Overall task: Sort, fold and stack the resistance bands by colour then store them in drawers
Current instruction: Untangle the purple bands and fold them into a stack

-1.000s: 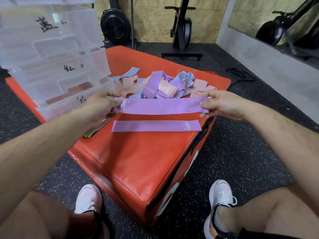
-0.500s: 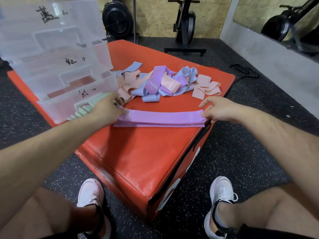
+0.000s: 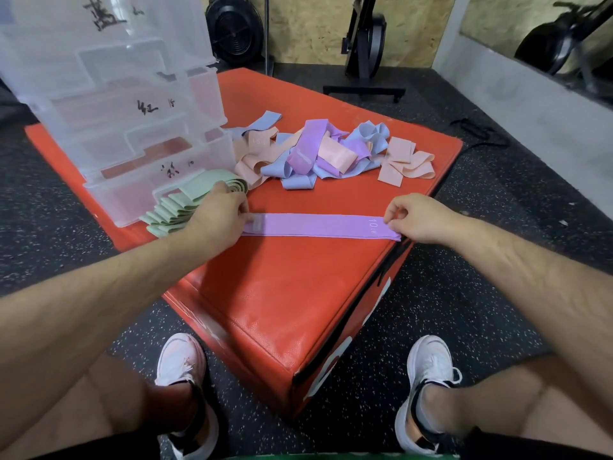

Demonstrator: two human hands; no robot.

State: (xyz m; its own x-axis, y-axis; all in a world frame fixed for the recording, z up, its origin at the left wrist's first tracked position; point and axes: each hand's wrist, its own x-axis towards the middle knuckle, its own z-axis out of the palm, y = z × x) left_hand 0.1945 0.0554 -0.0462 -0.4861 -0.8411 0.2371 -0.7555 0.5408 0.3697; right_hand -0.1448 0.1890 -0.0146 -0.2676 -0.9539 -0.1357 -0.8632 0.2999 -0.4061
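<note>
Purple resistance band lay flat across the red plyo box, long axis running left to right. Left hand pinched its tagged end; right hand pinched the opposite end, nearest the "10 LB" print. Drawer labels were handwritten, illegible apart from "15" and "10".

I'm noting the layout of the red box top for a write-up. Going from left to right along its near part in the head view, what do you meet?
Green bands → left hand → flat purple band → right hand, at the red box edge.
</note>
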